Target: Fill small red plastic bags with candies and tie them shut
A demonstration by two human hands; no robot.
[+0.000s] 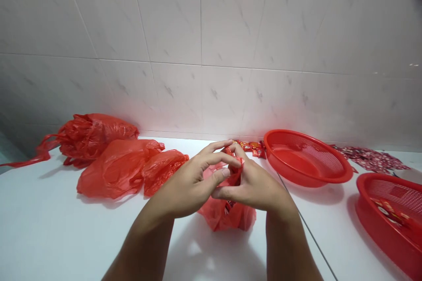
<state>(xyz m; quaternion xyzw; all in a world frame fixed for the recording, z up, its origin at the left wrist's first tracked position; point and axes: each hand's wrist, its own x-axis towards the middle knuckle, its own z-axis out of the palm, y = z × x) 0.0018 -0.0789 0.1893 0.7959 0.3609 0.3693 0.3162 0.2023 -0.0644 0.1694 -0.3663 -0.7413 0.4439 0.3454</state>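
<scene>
A red plastic bag (227,219) stands on the white table in front of me, with small dark-and-white printing showing through its side. Its gathered top rises between my two hands. My right hand (259,184) grips the top from the right, thumb stretched across toward the left. From the other side, my left hand (193,180) curls its fingers over the bag's top edge, and its fingertips touch the thin plastic. Both hands partly hide the bag's mouth.
Crumpled red bags (115,169) and a larger red bundle (99,134) lie at left. Small red packets (253,147) sit near the tiled wall. To the right are a red basket (303,162), another basket (382,219) holding packets, and a pile of dark-red patterned pieces (372,158).
</scene>
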